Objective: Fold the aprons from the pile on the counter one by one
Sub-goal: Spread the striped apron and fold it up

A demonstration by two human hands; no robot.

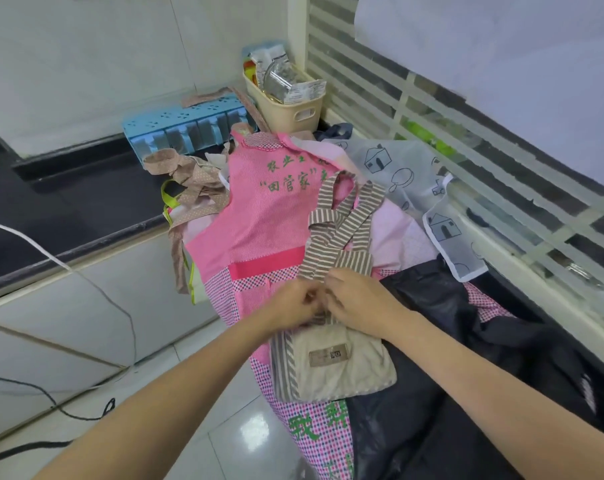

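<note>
A beige apron (342, 362) with a small label and brown-white striped straps (345, 223) lies bunched on top of the pile. My left hand (295, 304) and my right hand (357, 299) meet just above it, and both pinch the striped fabric at its top edge. The straps trail away from my hands across a pink apron (259, 216) with green lettering. A black apron (442, 393) lies to the right. A white apron printed with houses (401, 171) sits at the back right.
A brown dotted apron (193, 181) hangs at the pile's left. Behind the pile stand a blue rack (186, 123) and a beige basket (286, 105) of packets. A slatted window frame (466, 140) runs along the right. Cables (96, 289) hang over the cabinet fronts at left.
</note>
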